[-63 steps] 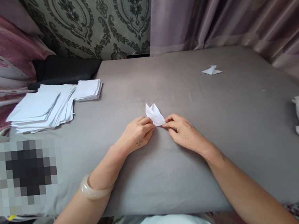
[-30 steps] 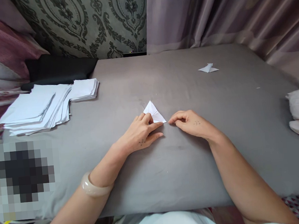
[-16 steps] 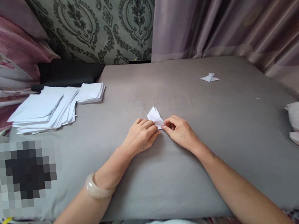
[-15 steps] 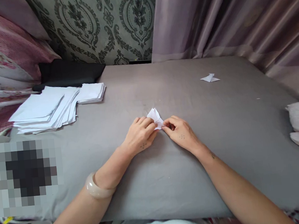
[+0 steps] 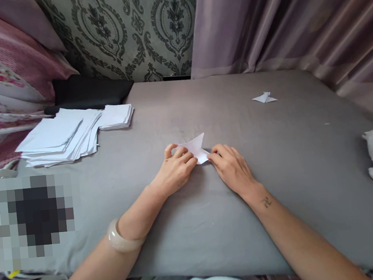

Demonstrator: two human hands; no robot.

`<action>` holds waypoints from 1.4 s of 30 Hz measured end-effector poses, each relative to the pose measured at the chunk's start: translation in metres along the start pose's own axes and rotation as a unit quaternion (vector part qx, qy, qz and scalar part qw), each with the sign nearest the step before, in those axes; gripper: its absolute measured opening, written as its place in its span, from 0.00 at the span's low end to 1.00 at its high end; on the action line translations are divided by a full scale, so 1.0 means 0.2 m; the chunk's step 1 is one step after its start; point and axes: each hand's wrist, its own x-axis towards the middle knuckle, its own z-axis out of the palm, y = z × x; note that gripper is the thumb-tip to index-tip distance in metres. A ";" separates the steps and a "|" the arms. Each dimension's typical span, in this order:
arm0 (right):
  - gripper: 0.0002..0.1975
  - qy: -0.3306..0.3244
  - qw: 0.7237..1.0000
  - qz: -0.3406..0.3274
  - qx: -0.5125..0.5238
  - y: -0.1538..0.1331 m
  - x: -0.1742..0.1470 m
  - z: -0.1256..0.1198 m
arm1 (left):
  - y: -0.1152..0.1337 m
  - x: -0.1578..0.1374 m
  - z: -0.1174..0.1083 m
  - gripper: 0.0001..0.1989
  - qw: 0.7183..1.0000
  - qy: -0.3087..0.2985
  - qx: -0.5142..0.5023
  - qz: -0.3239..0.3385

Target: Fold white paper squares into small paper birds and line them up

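folded paper (image 5: 199, 146), left hand (image 5: 177, 167) gripping it (palm down), right hand (image 5: 231, 164) pinching its right corner

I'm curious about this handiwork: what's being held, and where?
A folded white paper: the left hand grips its left part; the right hand pinches its right corner.

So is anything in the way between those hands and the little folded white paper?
Nothing visible is: the left hand is on the folded white paper, and the right hand pinches its right corner. The white paper stacks sit off to the left, and the bird-like folded paper lies farther back.
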 end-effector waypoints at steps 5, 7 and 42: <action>0.10 -0.045 0.995 0.065 0.068 0.00 -0.02 -0.02 | 0.01 0.01 0.00 0.13 0.999 0.006 -0.028 -0.024; 0.10 -0.050 0.988 0.105 0.105 -0.01 -0.02 -0.02 | 0.02 0.02 0.01 0.13 0.998 0.020 -0.028 -0.045; 0.18 -0.046 0.990 0.053 0.119 -0.09 -0.02 0.01 | -0.07 0.04 0.03 0.11 0.992 0.070 -0.025 -0.098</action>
